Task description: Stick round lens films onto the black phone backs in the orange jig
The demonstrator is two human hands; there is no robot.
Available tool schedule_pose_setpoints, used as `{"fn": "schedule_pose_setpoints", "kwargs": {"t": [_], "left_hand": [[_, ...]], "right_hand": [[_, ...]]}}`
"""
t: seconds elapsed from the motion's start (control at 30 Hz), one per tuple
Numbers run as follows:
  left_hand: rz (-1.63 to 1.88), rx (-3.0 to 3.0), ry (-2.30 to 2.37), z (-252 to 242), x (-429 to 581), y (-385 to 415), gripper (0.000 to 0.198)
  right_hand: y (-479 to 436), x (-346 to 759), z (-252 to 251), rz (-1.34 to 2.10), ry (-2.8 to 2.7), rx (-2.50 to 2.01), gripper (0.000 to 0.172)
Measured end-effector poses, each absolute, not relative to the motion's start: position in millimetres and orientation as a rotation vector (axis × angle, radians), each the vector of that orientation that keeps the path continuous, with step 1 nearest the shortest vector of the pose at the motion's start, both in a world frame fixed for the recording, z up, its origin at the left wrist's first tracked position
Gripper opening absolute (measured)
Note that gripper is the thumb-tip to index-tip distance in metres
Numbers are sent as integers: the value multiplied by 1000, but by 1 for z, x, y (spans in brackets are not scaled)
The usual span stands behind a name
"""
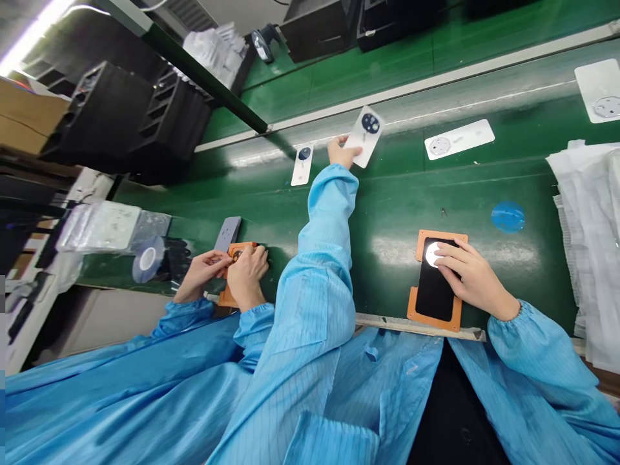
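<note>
My left hand [342,154] reaches far out over the green belt and is closed on the lower end of a white phone back cover [367,135] with a dark round camera ring. My right hand [469,274] rests on an orange jig [436,281] near the front edge. Its fingers lie on a black cover in the jig, touching a white round piece [433,254] at its top end.
More white covers [458,139] lie on the green belt [397,206], with a blue round sticker [507,216]. A co-worker's two hands [232,271] work on another orange jig at the left. Stacked white bags [588,239] sit at right, a tape roll [148,258] at left.
</note>
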State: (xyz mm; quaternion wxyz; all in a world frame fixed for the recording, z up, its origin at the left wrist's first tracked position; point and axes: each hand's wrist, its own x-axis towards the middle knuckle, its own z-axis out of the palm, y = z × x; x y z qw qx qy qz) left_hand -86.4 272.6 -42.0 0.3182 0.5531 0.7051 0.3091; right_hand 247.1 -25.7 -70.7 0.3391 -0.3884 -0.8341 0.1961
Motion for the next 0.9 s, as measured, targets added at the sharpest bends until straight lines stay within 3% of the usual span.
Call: {"fn": "schedule_pose_setpoints", "kwargs": {"t": [0.1, 0.23, 0.33, 0.47, 0.67, 0.9], "left_hand": [[1016, 1329, 1840, -17, -72, 264, 68], [1249, 1281, 1562, 27, -45, 228, 37], [1321, 1347, 1251, 51, -16, 184, 29], [1034, 1563, 1104, 65, 26, 127, 37], [777, 1506, 1002, 57, 77, 79, 52], [512, 1355, 889, 17, 82, 53, 52]], "right_hand": [[-25, 244, -71, 541, -2147, -1014, 24], [-24, 245, -65, 601, -2087, -1012, 22], [-24, 255, -49, 680, -1796, -1113, 18], [-23, 267, -23, 851, -1225, -1177, 24], [-14, 260, -19, 1223, -1376, -1308, 34], [-8, 262, -22, 1296, -1199, -1305, 38]]}}
